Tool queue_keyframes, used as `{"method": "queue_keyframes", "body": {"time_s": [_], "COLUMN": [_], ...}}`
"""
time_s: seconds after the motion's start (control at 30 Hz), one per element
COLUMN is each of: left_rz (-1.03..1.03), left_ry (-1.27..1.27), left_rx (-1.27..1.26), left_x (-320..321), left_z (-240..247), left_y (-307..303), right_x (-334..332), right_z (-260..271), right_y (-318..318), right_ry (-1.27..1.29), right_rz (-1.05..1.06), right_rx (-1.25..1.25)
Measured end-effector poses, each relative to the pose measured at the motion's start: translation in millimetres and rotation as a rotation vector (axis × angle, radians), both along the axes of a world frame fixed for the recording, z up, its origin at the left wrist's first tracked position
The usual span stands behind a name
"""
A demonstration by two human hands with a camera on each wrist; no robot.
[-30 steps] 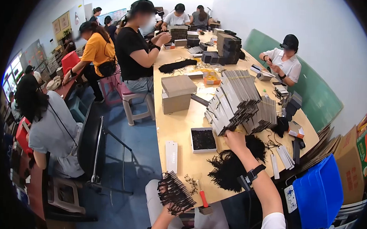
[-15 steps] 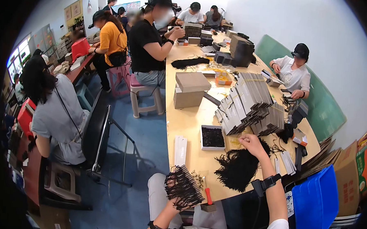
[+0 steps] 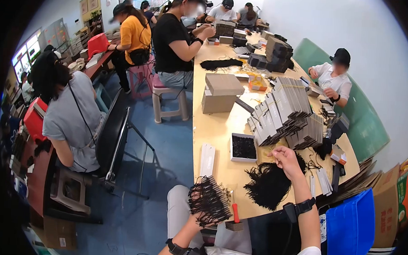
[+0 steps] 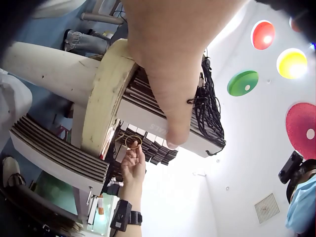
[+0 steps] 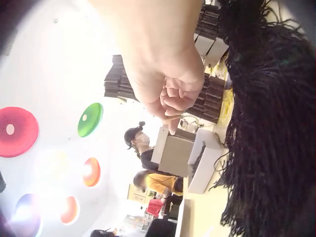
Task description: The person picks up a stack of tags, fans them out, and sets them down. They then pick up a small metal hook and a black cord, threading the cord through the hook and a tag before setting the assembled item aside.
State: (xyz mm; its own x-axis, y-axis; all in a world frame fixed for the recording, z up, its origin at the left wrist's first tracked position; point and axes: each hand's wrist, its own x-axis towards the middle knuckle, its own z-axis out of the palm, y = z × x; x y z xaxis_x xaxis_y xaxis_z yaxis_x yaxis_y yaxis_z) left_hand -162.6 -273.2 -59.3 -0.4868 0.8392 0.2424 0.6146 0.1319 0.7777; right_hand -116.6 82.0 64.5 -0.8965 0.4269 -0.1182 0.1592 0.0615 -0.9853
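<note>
My left hand [image 3: 195, 218] grips a stack of grey cardboard tags [image 4: 148, 116] with black cords [image 3: 205, 200] dangling over it. In the left wrist view the thumb lies along the side of the stack. Over the table, my right hand [image 3: 286, 160] pinches a yellow rubber band [image 4: 133, 142] between thumb and fingertips. The loop of the band hangs partly clear of the fingers. Just below this hand lies a heap of black cords [image 3: 267, 187]. Close beyond it, a large pile of banded grey tag stacks [image 3: 282, 108] leans to one side.
A white box of black pieces [image 3: 244, 147] stands left of the right hand. Near the front edge are a red-handled tool [image 3: 235, 213] and another small stack of tags [image 3: 234, 226]. Grey boxes [image 3: 221, 94] stand farther back. A blue bin [image 3: 350, 227] is at the right; people sit around the table.
My right hand has come back from the base of the tag pile and now holds a rubber band. The left hand still holds its stack. The head view has swung to the left.
</note>
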Motion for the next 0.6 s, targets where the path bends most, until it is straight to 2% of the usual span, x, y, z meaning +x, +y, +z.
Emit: {"method": "queue_keyframes", "body": {"time_s": [0.07, 0.2, 0.27, 0.4, 0.5, 0.57, 0.6], "left_rz": [0.009, 0.034, 0.036, 0.038, 0.024, 0.009, 0.003], "left_ry": [-0.031, -0.081, -0.105, -0.159, -0.197, -0.23, -0.246], "left_rx": [0.003, 0.014, 0.028, 0.055, 0.077, 0.091, 0.097], "left_x": [1, 1, 2, 6, 8, 13, 14], "left_z": [0, 1, 2, 0, -4, -9, -11], "left_y": [-5, -16, -16, -16, -12, -8, -7], "right_x": [3, 9, 17, 42, 47, 44, 42], "right_z": [18, 39, 54, 83, 92, 87, 81], "right_y": [-23, -68, -91, -122, -151, -162, -168], "right_ry": [0.045, 0.06, 0.053, -0.093, 0.014, 0.087, 0.083], "right_rz": [0.015, 0.131, 0.233, 0.592, 0.717, 0.76, 0.76], "right_rx": [-0.033, 0.131, 0.155, 0.051, -0.013, 0.234, 0.231]}}
